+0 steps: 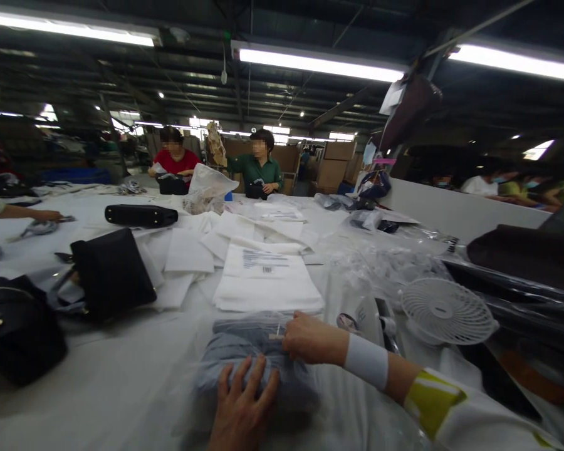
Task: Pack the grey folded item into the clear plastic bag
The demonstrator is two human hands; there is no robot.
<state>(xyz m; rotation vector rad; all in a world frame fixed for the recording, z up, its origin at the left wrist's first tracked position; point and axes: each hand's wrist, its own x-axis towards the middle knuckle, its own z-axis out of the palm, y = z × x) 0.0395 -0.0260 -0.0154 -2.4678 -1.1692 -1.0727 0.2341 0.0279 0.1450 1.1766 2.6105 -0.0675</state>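
Note:
A soft blue-grey bundle in a clear plastic bag (pixel 244 338) lies on the table in front of me. My left hand (pixel 245 401) rests on its near side with fingers spread. At the bag's upper right, my right hand (pixel 310 338) is closed, with a white cuff at the wrist. By its fingertips a small light strip (pixel 276 337) shows on the plastic; what the fingers pinch is hidden. Just beyond the bag lies a flat stack of white printed bags (pixel 267 282) with a barcode.
Black handbags (pixel 115 275) stand at left, with another black bag (pixel 141 215) farther back. White sheets (pixel 188 254) are scattered behind the stack. To the right are a white fan (pixel 444 310) and crumpled clear plastic (pixel 385 269). Two co-workers (pixel 261 166) face me across the white table.

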